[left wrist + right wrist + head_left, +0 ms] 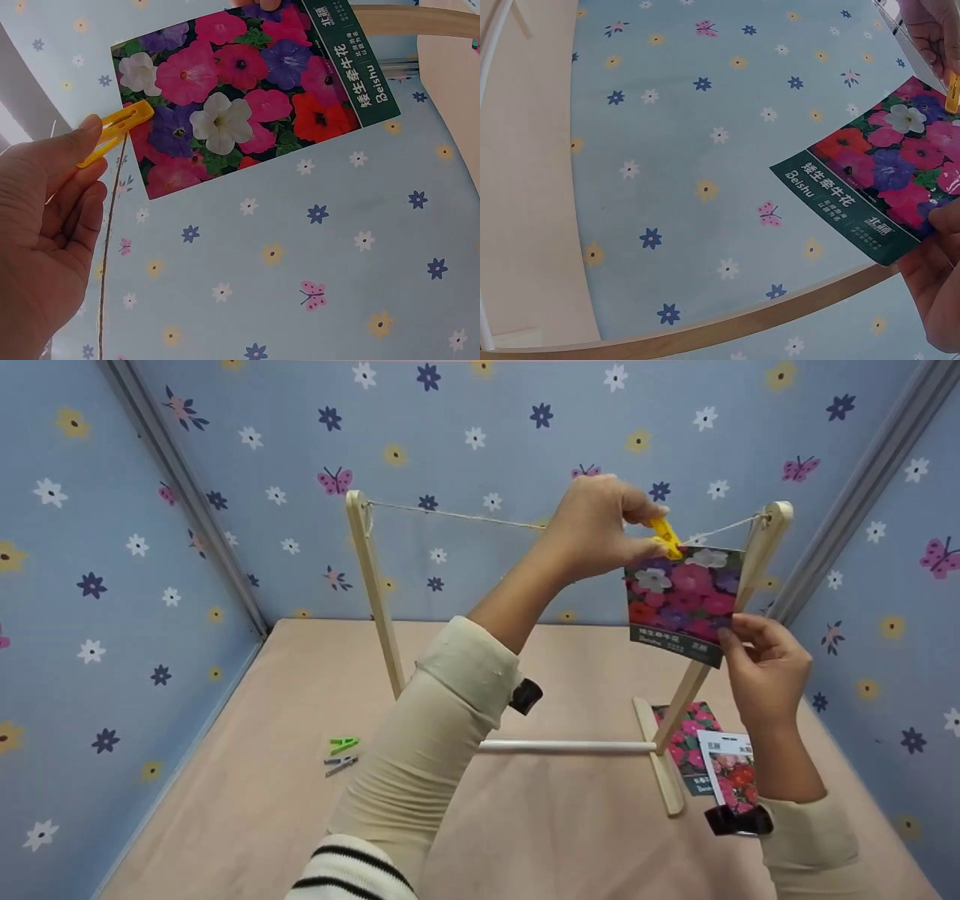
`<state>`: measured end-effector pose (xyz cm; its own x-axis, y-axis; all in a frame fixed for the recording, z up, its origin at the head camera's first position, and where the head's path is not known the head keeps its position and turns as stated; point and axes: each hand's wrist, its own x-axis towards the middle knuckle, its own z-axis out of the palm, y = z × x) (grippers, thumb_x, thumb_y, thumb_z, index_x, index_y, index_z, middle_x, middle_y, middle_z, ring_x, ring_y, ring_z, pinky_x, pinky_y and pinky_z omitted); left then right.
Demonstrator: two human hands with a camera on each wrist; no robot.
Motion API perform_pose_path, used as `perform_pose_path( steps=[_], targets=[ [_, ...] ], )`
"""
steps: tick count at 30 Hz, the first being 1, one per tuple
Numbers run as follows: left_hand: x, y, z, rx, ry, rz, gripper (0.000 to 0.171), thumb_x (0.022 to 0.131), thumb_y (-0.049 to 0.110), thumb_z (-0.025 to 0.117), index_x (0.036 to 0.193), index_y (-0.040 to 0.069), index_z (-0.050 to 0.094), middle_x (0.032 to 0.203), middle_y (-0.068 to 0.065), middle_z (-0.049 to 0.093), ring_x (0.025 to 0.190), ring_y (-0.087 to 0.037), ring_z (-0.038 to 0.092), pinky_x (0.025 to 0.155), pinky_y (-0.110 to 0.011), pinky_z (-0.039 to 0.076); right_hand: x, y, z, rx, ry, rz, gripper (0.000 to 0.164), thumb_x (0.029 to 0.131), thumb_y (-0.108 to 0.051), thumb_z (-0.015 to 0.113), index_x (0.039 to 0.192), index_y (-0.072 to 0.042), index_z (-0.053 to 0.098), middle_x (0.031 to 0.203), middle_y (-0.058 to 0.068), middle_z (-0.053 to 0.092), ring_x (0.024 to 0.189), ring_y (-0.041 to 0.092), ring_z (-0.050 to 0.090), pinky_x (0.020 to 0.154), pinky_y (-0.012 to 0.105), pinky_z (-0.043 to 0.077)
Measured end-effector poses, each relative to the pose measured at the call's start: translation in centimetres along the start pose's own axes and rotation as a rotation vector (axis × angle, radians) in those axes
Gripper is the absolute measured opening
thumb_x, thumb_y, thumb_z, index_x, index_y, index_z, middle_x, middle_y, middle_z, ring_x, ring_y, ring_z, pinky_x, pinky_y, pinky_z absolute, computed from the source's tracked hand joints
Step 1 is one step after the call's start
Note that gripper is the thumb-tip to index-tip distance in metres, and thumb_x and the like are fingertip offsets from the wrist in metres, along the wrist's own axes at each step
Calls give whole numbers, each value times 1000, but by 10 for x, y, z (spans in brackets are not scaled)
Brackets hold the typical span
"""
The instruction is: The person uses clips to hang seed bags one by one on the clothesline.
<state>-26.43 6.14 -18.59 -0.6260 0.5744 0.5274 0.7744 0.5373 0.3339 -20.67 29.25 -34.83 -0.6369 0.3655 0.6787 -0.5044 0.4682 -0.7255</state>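
Biggest first: blue wall [420,420] w/ flowers & butterflies at the back. Table [225,810] below, pale pink top. On it, wooden frame [379,600], two posts, white rod [570,746] low btwn them. My L hand [600,529] is up nr the R post, thumb & fingertips clamped on yellow clip [124,120]. My R hand [772,671] is lower, thumb & fingers pinching flower pkt [682,600] by its R edge, nr bottom corner. That pkt is in the air, slightly tilted, pic side to me, top edge up at the string [457,515]. On table by frame's R foot: pink-flower pkt [686,735], partly under white-bordered pkt [731,772]. String dips at yellow clip, whose tip is on held pkt's top edge; can't tell if string's caught in it. Smallest: grey clip [341,766] just nr green clip [344,745], table's L side.
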Motion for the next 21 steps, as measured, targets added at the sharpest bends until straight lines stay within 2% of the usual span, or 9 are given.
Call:
perform_pose_path(
  steps=[7, 13, 16, 21],
  targets=[
    [0, 4, 2, 103, -23, 2, 42, 90, 42, 68, 122, 14, 69, 114, 3, 69, 103, -11, 55, 89, -17, 37, -2, 5, -3, -43, -8, -25, 18, 89, 1, 68, 105, 9, 69, 95, -3, 65, 90, 7, 60, 79, 16, 49],
    [2, 6, 4, 159, -23, -4, 44, 92, 44, 65, 127, 16, 67, 117, 3, 68, 107, -13, 54, 92, -16, 36, -3, 3, -6, -82, -19, -20, 18, 91, -4, 67, 105, 6, 70, 98, 7, 66, 89, 7, 60, 79, 16, 48],
    [2, 6, 6, 162, -13, 13, 45, 92, 42, 67, 128, 16, 65, 118, 2, 69, 106, -14, 54, 91, -17, 38, -3, 3, -8, -62, -15, -19, 18, 91, -5, 67, 105, 6, 70, 98, 12, 66, 87, 8, 61, 76, 15, 50],
    [0, 6, 6, 173, 38, 52, 44, 91, 39, 69, 127, 14, 66, 116, 2, 70, 103, -15, 55, 89, -19, 39, -3, 6, -12, -45, -13, -14, 20, 91, -5, 67, 107, 7, 68, 98, 13, 65, 85, 9, 62, 75, 14, 50]
  ],
)
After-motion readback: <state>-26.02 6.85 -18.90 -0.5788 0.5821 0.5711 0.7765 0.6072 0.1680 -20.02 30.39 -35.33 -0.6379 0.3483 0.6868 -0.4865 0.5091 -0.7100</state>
